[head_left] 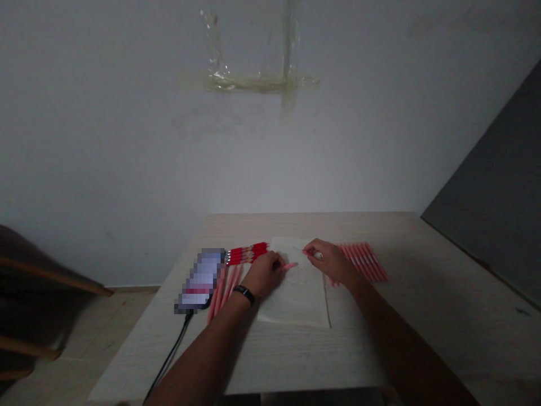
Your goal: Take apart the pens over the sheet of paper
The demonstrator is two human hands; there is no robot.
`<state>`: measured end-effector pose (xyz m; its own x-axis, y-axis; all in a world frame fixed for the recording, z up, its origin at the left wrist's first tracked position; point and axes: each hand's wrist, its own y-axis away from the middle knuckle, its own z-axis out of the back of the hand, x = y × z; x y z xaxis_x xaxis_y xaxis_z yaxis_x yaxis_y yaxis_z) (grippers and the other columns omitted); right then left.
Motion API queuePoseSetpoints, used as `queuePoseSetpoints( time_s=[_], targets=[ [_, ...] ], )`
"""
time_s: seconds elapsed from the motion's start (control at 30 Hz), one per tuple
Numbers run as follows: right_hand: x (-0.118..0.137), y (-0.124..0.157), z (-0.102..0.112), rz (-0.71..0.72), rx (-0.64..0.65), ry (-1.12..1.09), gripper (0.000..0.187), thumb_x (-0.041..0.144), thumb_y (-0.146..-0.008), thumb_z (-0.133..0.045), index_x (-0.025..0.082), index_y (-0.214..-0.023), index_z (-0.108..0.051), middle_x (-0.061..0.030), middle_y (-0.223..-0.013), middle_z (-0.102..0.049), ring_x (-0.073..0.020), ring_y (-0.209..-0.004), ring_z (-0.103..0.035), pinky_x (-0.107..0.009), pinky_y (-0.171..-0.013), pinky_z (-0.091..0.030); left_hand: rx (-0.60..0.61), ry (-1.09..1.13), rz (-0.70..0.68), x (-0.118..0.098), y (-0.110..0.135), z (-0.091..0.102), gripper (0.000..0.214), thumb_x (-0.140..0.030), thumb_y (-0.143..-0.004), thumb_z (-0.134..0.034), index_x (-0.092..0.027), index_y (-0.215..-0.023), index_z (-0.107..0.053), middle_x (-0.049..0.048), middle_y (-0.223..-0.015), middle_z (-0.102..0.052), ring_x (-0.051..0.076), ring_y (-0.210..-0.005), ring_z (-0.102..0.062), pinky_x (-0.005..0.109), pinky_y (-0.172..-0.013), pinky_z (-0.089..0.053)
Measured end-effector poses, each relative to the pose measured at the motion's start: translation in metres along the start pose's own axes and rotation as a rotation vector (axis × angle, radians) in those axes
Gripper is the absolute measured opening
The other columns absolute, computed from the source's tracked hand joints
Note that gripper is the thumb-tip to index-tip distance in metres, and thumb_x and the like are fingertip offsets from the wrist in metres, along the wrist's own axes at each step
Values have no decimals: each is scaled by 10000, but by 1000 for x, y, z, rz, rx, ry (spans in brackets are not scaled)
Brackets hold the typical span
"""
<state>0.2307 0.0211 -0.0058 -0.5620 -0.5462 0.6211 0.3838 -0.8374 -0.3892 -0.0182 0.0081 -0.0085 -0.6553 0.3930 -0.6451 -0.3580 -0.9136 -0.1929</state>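
Note:
My left hand (pixel 267 272), with a dark band at the wrist, is closed on a pink pen barrel (pixel 289 266) that pokes out to the right over a white sheet (pixel 296 307). Slightly higher and to the right, my right hand (pixel 324 255) pinches a small pinkish pen part (pixel 305 253) with a thin pale end pointing left. The two pieces are apart. Several red pen parts (pixel 243 255) lie in a bundle left of my left hand, and several pink barrels (pixel 220 293) sit below them, partly behind my left wrist. A row of pink pens (pixel 366 262) lies right of my right hand.
A phone (pixel 200 279) with a blurred screen rests at the table's left, its black cable (pixel 171 352) running to the front edge. The light wooden table (pixel 296 361) meets a grey wall (pixel 313 169). A dark panel (pixel 499 186) slants at the right; wooden furniture (pixel 54 270) stands left.

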Motion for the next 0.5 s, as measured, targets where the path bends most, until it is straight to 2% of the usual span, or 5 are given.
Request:
queuePoseSetpoints(
  time_s=[0.2, 0.5],
  targets=[
    [-9, -2, 8, 16, 42, 104, 204, 127, -858, -579, 201, -998, -708, -52, -956, -704, -175, -829, -652, -290, -779, -491, -103, 93, 17, -2, -5, 7, 201, -352, -896, -613, -160, -877, -670, 66, -859, -705, 186, -755, -611, 282, -668, -433],
    [-9, -3, 10, 39, 73, 188, 234, 58, -822, -565, 185, -963, -703, -40, -920, -677, -164, -826, -619, -267, -745, -445, -106, 98, 9, -3, -4, 8, 230, -380, -911, -601, -161, -899, -670, 72, -888, -710, 191, -796, -622, 293, -711, -459]
  ],
)
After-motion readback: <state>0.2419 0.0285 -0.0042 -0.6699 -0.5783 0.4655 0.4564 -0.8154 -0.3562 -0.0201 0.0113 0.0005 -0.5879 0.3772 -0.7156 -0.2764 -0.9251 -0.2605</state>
